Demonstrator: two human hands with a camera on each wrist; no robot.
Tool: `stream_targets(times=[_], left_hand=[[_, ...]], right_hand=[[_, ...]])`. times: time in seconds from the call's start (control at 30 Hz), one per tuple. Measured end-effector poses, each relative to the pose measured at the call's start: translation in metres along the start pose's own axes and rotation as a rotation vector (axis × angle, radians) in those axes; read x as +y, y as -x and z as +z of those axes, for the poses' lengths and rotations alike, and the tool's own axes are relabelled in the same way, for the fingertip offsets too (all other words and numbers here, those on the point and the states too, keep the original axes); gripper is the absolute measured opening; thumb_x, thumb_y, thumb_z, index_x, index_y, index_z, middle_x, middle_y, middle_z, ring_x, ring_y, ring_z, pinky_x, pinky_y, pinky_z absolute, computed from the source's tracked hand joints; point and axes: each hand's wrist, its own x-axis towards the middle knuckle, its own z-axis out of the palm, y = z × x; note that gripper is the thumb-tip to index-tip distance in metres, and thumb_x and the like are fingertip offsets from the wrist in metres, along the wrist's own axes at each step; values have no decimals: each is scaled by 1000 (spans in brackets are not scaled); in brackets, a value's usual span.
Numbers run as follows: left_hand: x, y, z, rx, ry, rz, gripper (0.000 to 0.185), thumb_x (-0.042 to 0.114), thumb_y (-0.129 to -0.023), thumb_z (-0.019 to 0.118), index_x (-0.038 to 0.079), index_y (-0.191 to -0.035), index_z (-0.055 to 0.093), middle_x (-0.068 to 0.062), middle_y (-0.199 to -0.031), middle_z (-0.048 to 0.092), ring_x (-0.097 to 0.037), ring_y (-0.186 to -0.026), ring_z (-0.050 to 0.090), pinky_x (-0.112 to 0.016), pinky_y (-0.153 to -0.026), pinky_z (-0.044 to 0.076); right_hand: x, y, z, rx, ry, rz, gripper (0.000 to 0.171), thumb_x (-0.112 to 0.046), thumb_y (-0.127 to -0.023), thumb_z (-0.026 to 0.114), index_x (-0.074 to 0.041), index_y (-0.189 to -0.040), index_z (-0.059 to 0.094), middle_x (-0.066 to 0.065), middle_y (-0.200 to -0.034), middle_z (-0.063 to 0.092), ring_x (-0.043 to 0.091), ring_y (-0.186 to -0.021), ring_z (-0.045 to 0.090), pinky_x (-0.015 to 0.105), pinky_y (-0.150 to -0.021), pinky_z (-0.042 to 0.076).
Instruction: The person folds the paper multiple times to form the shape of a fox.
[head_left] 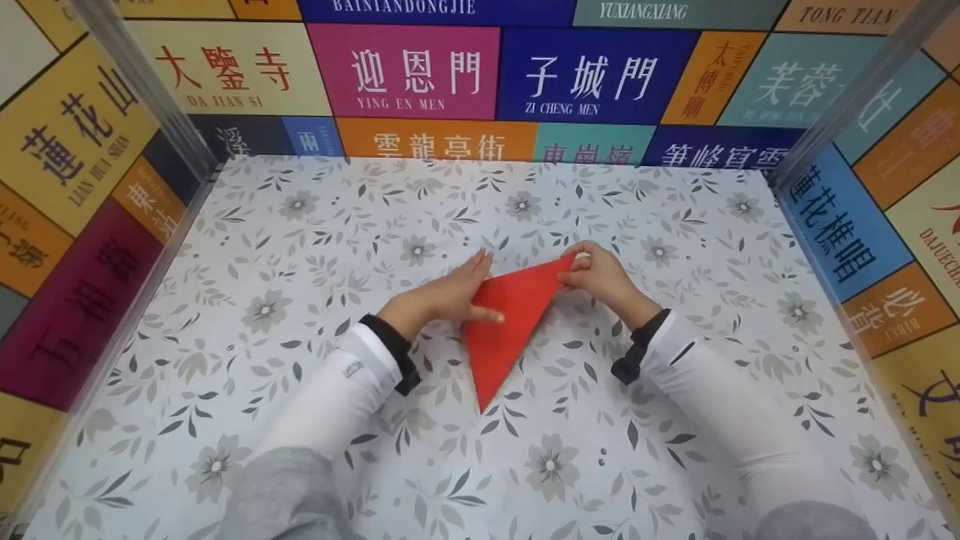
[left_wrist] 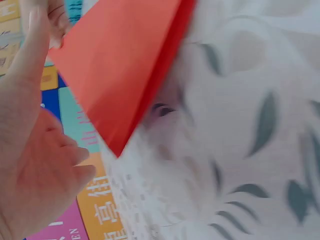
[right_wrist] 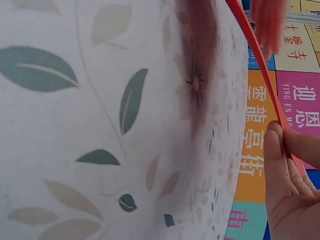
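A red sheet of paper [head_left: 510, 322], folded into a triangle, is tilted above the patterned tabletop with one point toward me. In the left wrist view, layers show along the edge of the folded paper [left_wrist: 120, 65]. My right hand [head_left: 600, 277] pinches its upper right corner between thumb and fingers, as the right hand [right_wrist: 295, 185] also shows in the right wrist view. My left hand [head_left: 454, 292] is at the paper's left side, thumb extended across its face and fingers pointing away. Whether that thumb touches the paper is unclear.
The table [head_left: 360, 465] has a white cover printed with grey flowers and leaves. Upright panels with colored blocks of lettering [head_left: 405, 71] border the back and both sides. Clear posts [head_left: 157, 97] stand at the back corners.
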Motion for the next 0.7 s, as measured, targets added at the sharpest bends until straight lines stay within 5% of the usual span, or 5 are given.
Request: stream_targets(times=[0.13,0.3,0.53,0.7], left_hand=[[9,-14,-17,162,137,28,97,48,-86,68,9,-156,13,-13,-159,27,-25,-146,27,-38,-119,24],[20,-25,-23,103,240,-2,75,49,-89,65,10,-148,40,-10,-138,55,-23,-125,53,-36,-106,42],[28,-30,-20,59,201,17,50,42,-87,69,7,-122,64,-6,-107,66,-19,-95,57,-30,-87,46],[29,-31,-17,56,208,41,34,34,-88,70,6,-108,69,2,-81,57,-13,-75,49,-23,-68,39]], right_hand=[[-15,5,-5,-49,28,-41,38,1,-87,67,2,-121,49,7,-84,68,6,-68,67,35,-80,58],[-34,10,-9,-76,91,-104,39,-2,-87,68,-2,-122,50,17,-96,70,7,-73,67,31,-78,58],[-41,10,-15,-99,129,-131,38,-1,-88,67,-2,-122,50,15,-91,70,7,-73,67,27,-74,57],[-40,9,-16,-116,136,-135,40,-1,-88,67,-2,-124,50,17,-93,70,8,-74,67,22,-71,56]])
